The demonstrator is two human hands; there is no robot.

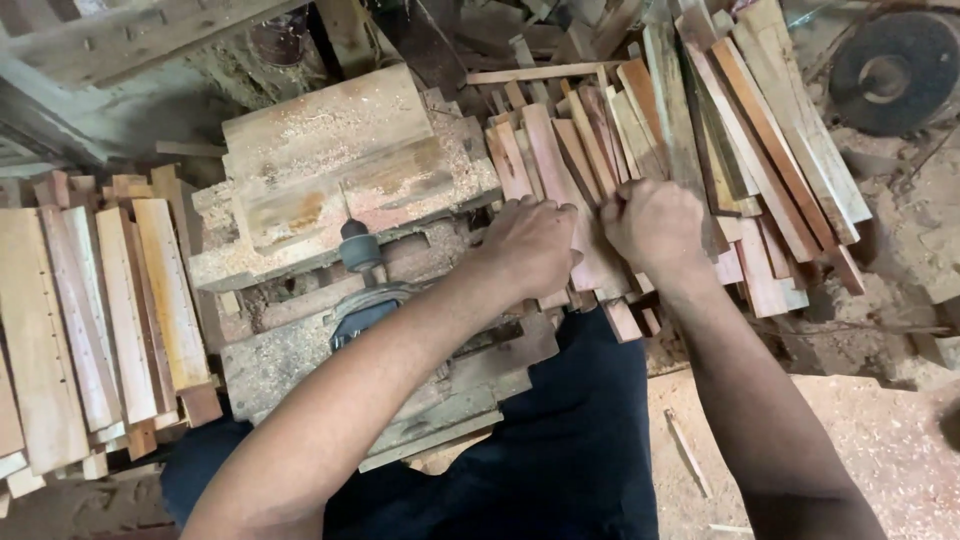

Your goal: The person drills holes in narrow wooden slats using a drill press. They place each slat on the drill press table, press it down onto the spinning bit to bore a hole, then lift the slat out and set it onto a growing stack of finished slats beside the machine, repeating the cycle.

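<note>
Two hands work at 1 o'clock on one pile of many wooden strips (640, 130). The left hand (530, 243) lies on a strip with fingers curled; the right hand (655, 225) is closed around one strip. A second stack (90, 320) lies at 9 o'clock, beside one drill (360, 250) on the worktop (330, 160).

Fingers (572, 222) of both hands partly hidden among the wooden slats (640, 150).

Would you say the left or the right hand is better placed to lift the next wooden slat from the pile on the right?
Probably the right hand: it rests fisted directly on the slat pile, while the left hand reaches across from the sawdust-covered wooden block to the pile's near edge.
</note>
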